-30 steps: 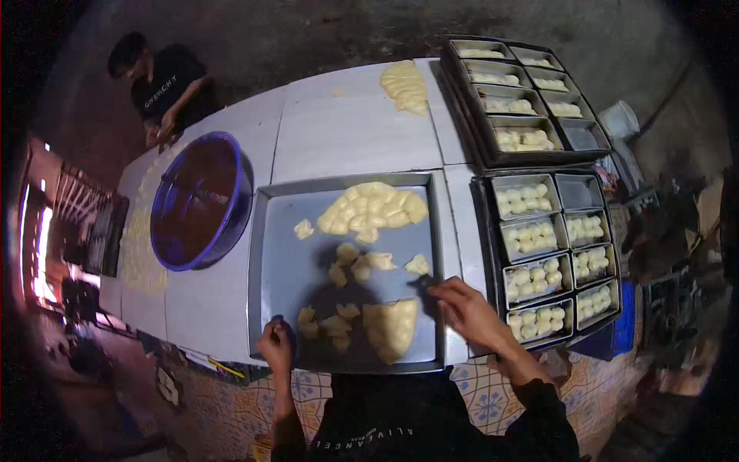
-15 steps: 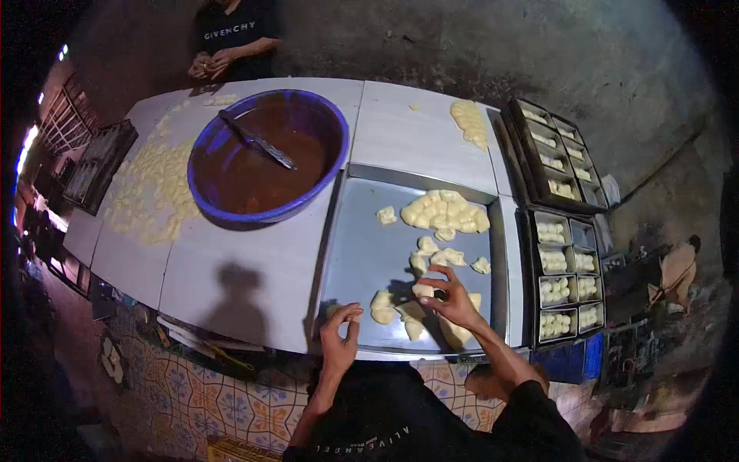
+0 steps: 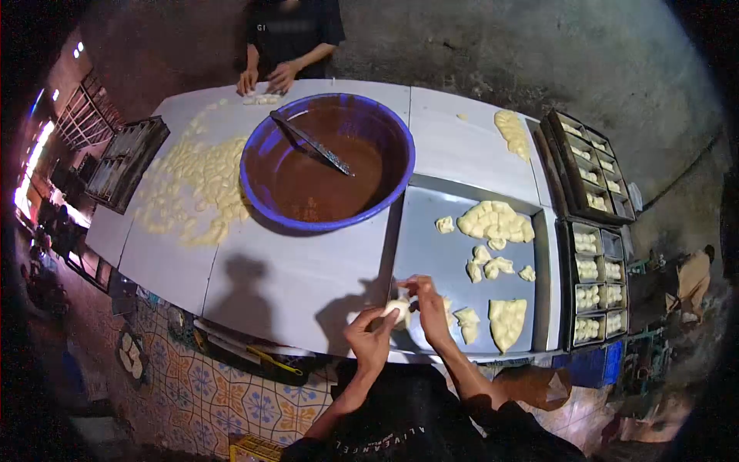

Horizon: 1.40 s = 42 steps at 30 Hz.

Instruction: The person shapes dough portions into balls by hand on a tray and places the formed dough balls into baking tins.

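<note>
A small pale piece of dough [image 3: 397, 310] is pinched in my left hand [image 3: 370, 336] above the near left edge of a metal tray [image 3: 431, 231]. My right hand [image 3: 428, 308] meets it from the other side, its bent fingers closed at the top of the same piece. Just right of my hands, a torn lump of dough [image 3: 468, 323] and a larger dough slab [image 3: 507, 323] lie in the tray. Farther back sit a big dough mass [image 3: 495, 222] and several small scraps.
A blue basin [image 3: 252, 196] of brown filling with a spatula [image 3: 315, 145] stands left of the tray. Many dough pieces [image 3: 196, 177] cover the table's left side. Baking tins [image 3: 589, 269] with dough line the right edge. Across the table, a person [image 3: 296, 46] handles dough.
My right hand has moved left with its dough piece to meet my left hand, and both now hold it. The view has shifted; the person opposite now reaches down to the table.
</note>
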{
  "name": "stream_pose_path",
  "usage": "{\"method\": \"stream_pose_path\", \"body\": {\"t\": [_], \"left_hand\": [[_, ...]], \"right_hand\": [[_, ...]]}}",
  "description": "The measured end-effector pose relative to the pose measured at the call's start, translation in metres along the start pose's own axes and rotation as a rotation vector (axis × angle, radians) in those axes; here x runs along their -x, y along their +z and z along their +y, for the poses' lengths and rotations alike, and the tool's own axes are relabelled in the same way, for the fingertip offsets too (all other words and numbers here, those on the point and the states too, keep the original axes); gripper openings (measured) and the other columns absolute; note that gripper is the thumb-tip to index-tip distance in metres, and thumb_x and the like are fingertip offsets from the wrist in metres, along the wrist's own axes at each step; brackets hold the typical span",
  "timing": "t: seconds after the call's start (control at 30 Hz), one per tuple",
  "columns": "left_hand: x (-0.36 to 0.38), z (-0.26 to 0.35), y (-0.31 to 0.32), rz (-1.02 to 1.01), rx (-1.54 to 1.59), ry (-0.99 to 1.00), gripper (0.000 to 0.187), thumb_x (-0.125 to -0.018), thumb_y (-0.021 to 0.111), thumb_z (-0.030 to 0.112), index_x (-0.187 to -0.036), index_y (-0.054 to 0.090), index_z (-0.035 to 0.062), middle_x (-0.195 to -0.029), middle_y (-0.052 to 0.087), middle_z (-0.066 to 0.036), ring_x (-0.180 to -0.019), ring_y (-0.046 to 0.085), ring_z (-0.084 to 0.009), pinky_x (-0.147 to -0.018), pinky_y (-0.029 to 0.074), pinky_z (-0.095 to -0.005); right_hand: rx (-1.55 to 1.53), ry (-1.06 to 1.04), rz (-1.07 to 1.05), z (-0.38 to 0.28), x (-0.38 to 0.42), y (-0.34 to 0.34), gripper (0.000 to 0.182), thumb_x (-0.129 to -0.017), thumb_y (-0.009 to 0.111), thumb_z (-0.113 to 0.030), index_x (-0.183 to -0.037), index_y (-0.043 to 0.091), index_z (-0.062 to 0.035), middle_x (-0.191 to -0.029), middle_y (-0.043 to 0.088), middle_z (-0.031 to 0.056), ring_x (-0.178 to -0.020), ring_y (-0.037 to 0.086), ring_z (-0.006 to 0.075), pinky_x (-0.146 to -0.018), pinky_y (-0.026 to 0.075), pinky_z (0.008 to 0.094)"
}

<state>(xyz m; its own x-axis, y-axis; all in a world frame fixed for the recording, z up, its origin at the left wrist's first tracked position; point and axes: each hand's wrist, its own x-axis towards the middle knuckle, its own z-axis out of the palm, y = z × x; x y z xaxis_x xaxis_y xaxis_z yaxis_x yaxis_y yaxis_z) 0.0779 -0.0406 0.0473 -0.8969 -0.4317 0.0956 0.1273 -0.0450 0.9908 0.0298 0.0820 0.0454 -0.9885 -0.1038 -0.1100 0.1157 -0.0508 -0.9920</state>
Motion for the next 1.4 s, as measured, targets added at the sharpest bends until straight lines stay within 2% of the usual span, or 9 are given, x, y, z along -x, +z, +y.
{"method": "stream_pose_path", "body": {"t": [0.1, 0.17, 0.37, 0.47, 0.7, 0.87, 1.03, 1.2, 1.4], "left_hand": [[-0.019, 0.005, 0.001, -0.271, 0.003, -0.387, 0.012, -0.083, 0.071, 0.009, -0.087, 0.070, -0.0022, -0.087, 0.068, -0.009, -0.078, 0.063, -0.0135, -0.067, 0.050, -0.0256], [-0.031, -0.001, 0.006, -0.251, 1.010, -0.738, 0.021, -0.089, 0.065, 0.020, -0.100, 0.066, 0.0015, -0.100, 0.067, -0.012, -0.093, 0.063, -0.0187, -0.081, 0.052, -0.0324], [-0.105, 0.035, 0.044, -0.790, 1.322, -0.657, 0.113, -0.072, 0.046, 0.083, -0.133, 0.041, -0.0113, -0.133, 0.048, -0.026, -0.125, 0.044, -0.0373, -0.110, 0.027, -0.0457], [-0.191, 0.026, 0.058, -0.459, 0.867, -0.467, 0.090, -0.089, 0.034, 0.070, -0.132, 0.043, -0.0095, -0.127, 0.055, -0.023, -0.119, 0.051, -0.0338, -0.106, 0.034, -0.0470], [-0.315, -0.036, 0.102, 0.022, -0.773, 0.578, 0.073, -0.095, 0.030, 0.065, -0.095, 0.062, -0.0010, -0.076, 0.060, -0.006, -0.068, 0.057, -0.0134, -0.063, 0.045, -0.0278], [-0.319, -0.017, 0.102, -0.482, -0.428, -0.827, 0.086, -0.083, 0.022, 0.082, -0.072, 0.060, 0.0054, -0.053, 0.048, 0.001, -0.047, 0.040, -0.0128, -0.047, 0.032, -0.0257], [-0.307, -0.071, 0.072, -0.324, -0.349, -0.363, 0.100, -0.084, 0.015, 0.082, -0.097, 0.067, -0.0018, -0.085, 0.065, -0.012, -0.077, 0.060, -0.0192, -0.070, 0.047, -0.0311], [-0.178, -0.003, 0.066, -0.701, 0.695, -0.857, 0.093, -0.082, 0.035, 0.080, -0.117, 0.056, -0.0034, -0.103, 0.065, -0.015, -0.084, 0.066, -0.0280, -0.077, 0.056, -0.0399], [-0.073, 0.016, 0.084, -0.210, 0.216, -0.734, 0.040, -0.092, 0.054, 0.024, -0.127, 0.052, 0.0038, -0.113, 0.057, -0.010, -0.098, 0.061, -0.0213, -0.087, 0.048, -0.0357]], "right_hand": [[0.237, -0.401, -0.200, -0.027, -0.014, 0.002, 0.054, -0.095, 0.045, -0.052, -0.116, 0.060, -0.0040, -0.137, 0.041, 0.0147, -0.120, 0.044, 0.0255, -0.094, 0.038, 0.0390], [0.295, -0.421, -0.286, -0.022, -0.023, 0.009, 0.056, -0.088, 0.056, -0.056, -0.104, 0.067, -0.0031, -0.139, 0.038, 0.0148, -0.129, 0.036, 0.0297, -0.103, 0.034, 0.0425], [-0.256, -0.124, -0.412, -0.004, -0.074, -0.047, 0.109, -0.078, 0.073, -0.050, -0.153, 0.002, -0.0128, -0.149, 0.027, 0.0119, -0.135, 0.031, 0.0226, -0.111, 0.025, 0.0386], [-0.453, -0.101, -0.170, -0.017, -0.078, -0.065, 0.117, -0.067, 0.070, -0.070, -0.153, 0.008, -0.0194, -0.143, 0.035, 0.0084, -0.122, 0.044, 0.0185, -0.095, 0.042, 0.0408], [-0.358, -0.141, -0.087, 0.029, -0.070, -0.073, 0.078, -0.088, 0.067, -0.022, -0.151, 0.020, -0.0129, -0.139, 0.041, 0.0093, -0.111, 0.051, 0.0171, -0.083, 0.049, 0.0285], [-0.441, -0.078, 0.043, 0.031, -0.065, -0.081, 0.068, -0.088, 0.061, -0.004, -0.147, 0.029, -0.0092, -0.135, 0.046, 0.0083, -0.107, 0.053, 0.0133, -0.082, 0.048, 0.0242], [-0.505, -0.093, 0.080, 0.022, -0.070, -0.075, 0.064, -0.092, 0.059, -0.008, -0.148, 0.026, -0.0074, -0.133, 0.048, 0.0109, -0.105, 0.056, 0.0138, -0.080, 0.052, 0.0250], [-1.233, 0.276, -0.242, 0.048, -0.075, -0.063, 0.044, -0.096, 0.056, -0.019, -0.130, 0.045, 0.0048, -0.114, 0.060, 0.0135, -0.096, 0.061, 0.0186, -0.077, 0.055, 0.0275], [-0.711, 0.110, 0.109, 0.020, -0.037, -0.058, 0.020, -0.088, 0.064, -0.002, -0.107, 0.064, 0.0034, -0.102, 0.061, 0.0099, -0.078, 0.058, 0.0141, -0.070, 0.047, 0.0233]]}}
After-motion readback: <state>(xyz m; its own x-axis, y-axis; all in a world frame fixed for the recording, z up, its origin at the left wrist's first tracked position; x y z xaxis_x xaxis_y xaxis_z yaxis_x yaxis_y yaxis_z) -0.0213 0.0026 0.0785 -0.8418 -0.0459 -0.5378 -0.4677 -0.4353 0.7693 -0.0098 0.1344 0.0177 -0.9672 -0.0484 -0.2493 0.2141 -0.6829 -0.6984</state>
